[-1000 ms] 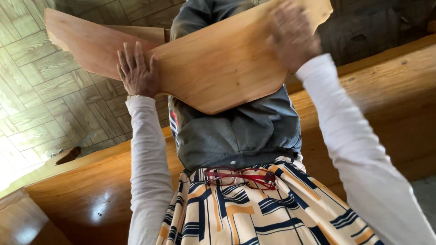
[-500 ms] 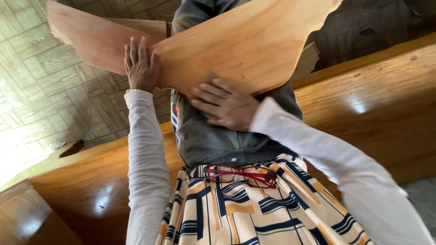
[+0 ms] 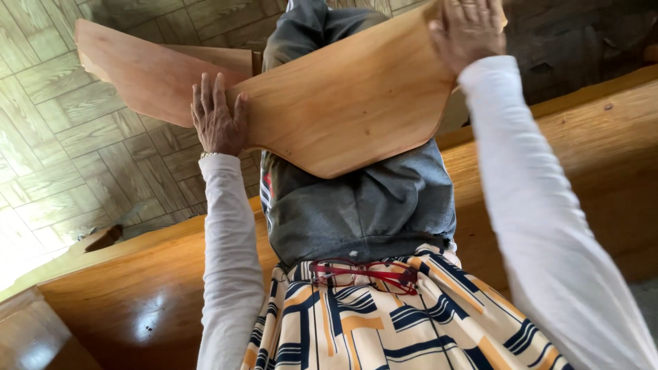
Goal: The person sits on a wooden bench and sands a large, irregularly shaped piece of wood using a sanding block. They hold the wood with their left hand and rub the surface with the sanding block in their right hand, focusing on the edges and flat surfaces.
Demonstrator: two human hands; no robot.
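Right hand [image 3: 468, 31] returned to wooden board's [image 3: 343, 103] top, cropped, fingers flat | left hand [image 3: 218, 116] flat against board edge

Both arms wear long white sleeves [image 3: 226, 247] reaching the wrists. Below the hands: grey sweatshirt [image 3: 356, 205], cream skirt [image 3: 384, 329] with navy and orange lines, red glasses [image 3: 363, 274] tucked at the waist.

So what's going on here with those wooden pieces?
A person in white long sleeves is handling a light, curved-edge wooden board held up in front of them. Their left hand lies flat, fingers spread, where that board overlaps a darker reddish wooden board behind it. Their right hand presses on the light board's upper right end. A grey cloth hangs below the board, red-framed glasses are tucked at the patterned garment, and a glossy wooden bench runs alongside.
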